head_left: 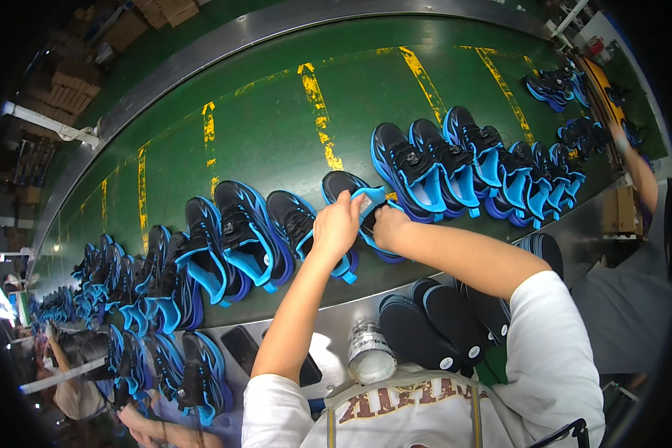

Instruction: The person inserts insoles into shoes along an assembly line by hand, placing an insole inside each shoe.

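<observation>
A black sneaker with blue lining stands on the green belt straight ahead of me, toe pointing away. My left hand is closed, pinching the blue edge of its opening between thumb and fingers. My right hand reaches into the opening from the right, its fingers curled and partly hidden by the shoe's collar. Just left of this shoe is another black-and-blue sneaker, partly covered by my left hand and forearm. To the right, close to my right hand, stands a further sneaker.
Rows of matching sneakers line the near side of the green belt, which has yellow marks. On the metal ledge lie black insoles, a wrapped jar and a phone. Other people's arms show at both sides.
</observation>
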Demonstrator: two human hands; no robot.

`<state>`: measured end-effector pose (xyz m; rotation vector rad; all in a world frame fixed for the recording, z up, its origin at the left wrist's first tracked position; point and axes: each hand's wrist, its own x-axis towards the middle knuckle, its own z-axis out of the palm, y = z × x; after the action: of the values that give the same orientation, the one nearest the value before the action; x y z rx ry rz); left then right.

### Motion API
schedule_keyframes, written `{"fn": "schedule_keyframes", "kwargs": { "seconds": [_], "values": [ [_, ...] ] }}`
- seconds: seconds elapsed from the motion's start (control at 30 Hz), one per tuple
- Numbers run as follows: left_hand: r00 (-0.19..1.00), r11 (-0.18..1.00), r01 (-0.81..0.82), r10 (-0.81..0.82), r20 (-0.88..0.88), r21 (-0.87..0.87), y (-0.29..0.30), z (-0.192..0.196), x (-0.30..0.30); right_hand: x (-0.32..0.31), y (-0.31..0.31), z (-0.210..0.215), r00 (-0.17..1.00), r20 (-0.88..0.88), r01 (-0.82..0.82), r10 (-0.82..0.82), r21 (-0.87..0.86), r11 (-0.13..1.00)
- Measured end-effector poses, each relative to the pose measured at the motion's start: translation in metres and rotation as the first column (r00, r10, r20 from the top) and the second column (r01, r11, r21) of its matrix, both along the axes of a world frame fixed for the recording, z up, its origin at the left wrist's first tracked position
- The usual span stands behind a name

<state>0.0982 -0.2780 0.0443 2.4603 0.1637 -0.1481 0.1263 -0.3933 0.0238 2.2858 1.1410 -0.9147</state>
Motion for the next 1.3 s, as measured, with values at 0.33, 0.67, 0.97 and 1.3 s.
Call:
{"fn": "schedule_keyframes", "kwargs": {
  "seconds": [0.33,0.67,0.97,1.3],
  "values": [
    [0.923,0.987,-0.156,0.132,0.363,0.036,-0.014,-0.001,-0.004,0.015,0.003,-0.005,0.966,-0.136,-0.225,0.219,-0.031,0.974],
    [0.868,0.866,0.142,-0.342,0.361,0.479,-0.012,-0.012,0.004,-0.015,-0.031,0.026,0.983,-0.167,-0.043,0.072,0.173,0.984],
    [0.845,0.858,0.218,-0.405,0.35,0.466,-0.014,-0.001,-0.025,-0.093,-0.101,0.023,0.892,-0.054,0.279,-0.45,0.847,0.453],
    [0.825,0.702,0.328,-0.539,0.171,0.632,0.013,0.013,0.006,-0.086,-0.072,0.033,0.896,-0.004,0.195,-0.443,0.902,0.385]
  ]
}}
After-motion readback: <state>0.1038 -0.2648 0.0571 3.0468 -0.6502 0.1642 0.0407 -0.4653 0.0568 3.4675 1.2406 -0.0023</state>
